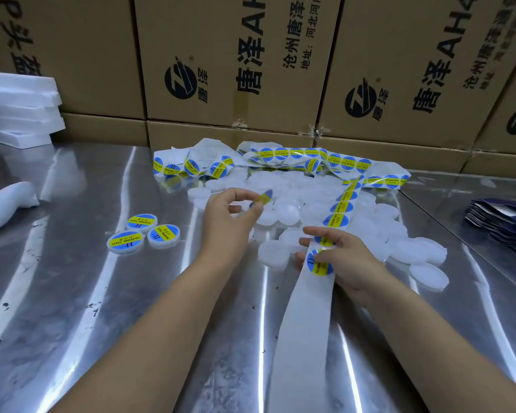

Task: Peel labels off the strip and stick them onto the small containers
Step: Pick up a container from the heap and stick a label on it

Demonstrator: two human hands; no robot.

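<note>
- Steel table [102,308] carries everything; a heap of plain white small containers [289,214] lies just past the middle of the view, toward 12 o'clock.
- Left hand [227,222], close to the middle, pinches one peeled blue-and-yellow label [265,198] between thumb and forefinger, lifted above the heap; its other fingers are loosely curled.
- Right hand [350,260], at 4 o'clock of the left, grips the label strip [341,205] between thumb and fingers, with labels partly covered by its fingertips.
- From that grip the strip climbs toward 1 o'clock into a tangled pile of strip at the back, while its bare white backing [301,338] trails down to 6 o'clock.
- Three labelled containers [125,242] sit close together at 9 o'clock of the left hand, well apart from the heap.
- Cardboard boxes [221,55] wall off 12 o'clock; white foam trays [18,114] are stacked at 10 o'clock; dark pouches [501,222] lie at 3 o'clock.
</note>
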